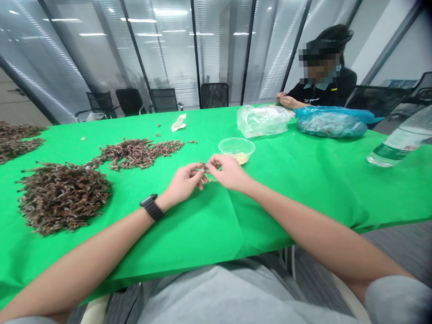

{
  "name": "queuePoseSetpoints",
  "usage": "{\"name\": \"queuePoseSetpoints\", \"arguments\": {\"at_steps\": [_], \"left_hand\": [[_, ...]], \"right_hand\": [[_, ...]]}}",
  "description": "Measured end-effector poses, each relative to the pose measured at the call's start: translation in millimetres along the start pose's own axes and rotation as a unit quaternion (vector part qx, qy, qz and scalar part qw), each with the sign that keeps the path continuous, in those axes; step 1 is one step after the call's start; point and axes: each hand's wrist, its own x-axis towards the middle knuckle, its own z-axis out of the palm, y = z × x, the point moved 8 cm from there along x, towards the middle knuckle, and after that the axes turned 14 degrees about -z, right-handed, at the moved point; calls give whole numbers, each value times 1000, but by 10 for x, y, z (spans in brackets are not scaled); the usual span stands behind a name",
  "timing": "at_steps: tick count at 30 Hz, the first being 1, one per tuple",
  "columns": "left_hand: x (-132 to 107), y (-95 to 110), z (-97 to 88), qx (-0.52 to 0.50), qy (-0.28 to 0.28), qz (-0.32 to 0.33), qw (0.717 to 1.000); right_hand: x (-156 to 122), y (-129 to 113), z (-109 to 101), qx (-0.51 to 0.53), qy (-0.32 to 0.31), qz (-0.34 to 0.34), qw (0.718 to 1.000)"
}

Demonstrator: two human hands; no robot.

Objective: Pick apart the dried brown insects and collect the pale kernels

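Observation:
My left hand (186,181) and my right hand (226,170) meet over the green tablecloth (274,188), fingers pinched together on one small brown dried pod (203,167) between them. A black watch sits on my left wrist. Just beyond my right hand stands a small clear plastic bowl (236,149) with pale seeds in its bottom. A large heap of brown dried pods (62,196) lies to the left of my left arm, and a flatter scatter of pods (138,152) lies behind it.
Another pod heap (7,140) lies at the far left. A clear plastic bag (262,120), a blue plastic bag (330,122) and a lying water bottle (406,137) are on the right. Another person (322,81) sits at the far side. Black chairs (215,95) line the glass wall.

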Motion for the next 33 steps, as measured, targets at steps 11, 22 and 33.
{"name": "queuePoseSetpoints", "arguments": {"at_steps": [11,22,33], "left_hand": [[-20,9,1,71,19,23,997],[-52,29,14,112,20,43,993],[-49,14,24,127,15,41,991]], "right_hand": [[-2,-20,24,-18,-24,-20,999],[-1,-5,-9,-26,-20,-7,999],[4,-5,-18,-12,-26,4,1000]]}}
